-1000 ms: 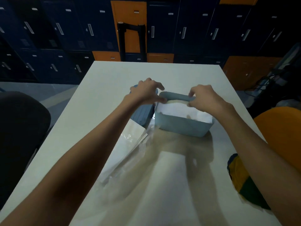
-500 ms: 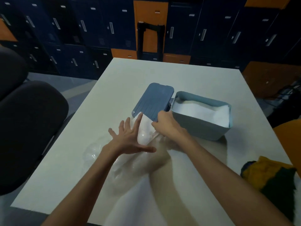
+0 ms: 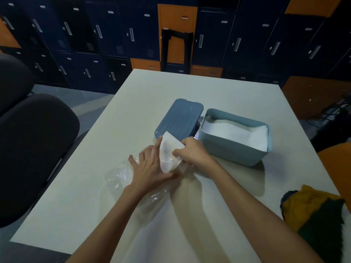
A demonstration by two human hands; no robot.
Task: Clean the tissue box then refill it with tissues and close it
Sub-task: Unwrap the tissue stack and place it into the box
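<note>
Although holding the box rim a second ago, now working over the clear plastic wrapper (image 3: 121,175) nearer the body. Pressing that wrapper down onto the surface (image 3: 228,88) with the left hand (image 3: 150,168), fingers straight and spread. Pinching a small wad of white tissues (image 3: 168,147) with the right hand (image 3: 193,151), fingers curled round it, and drawing it out of the wrapper's mouth, with more of it showing than half a second ago, rising between the two hands. Sitting uncovered just beyond and to the right of the right hand: the pale blue tissue box (image 3: 235,150), already holding a white stack (image 3: 237,133) nearly up to its rim. Lying flat just beyond the right hand's knuckles, against the box's left end: the darker blue lid (image 3: 178,118). Probably topping up with the last of the pack, so nearing the closing step, and needing care against the wad snagging or tearing on the plastic.
</note>
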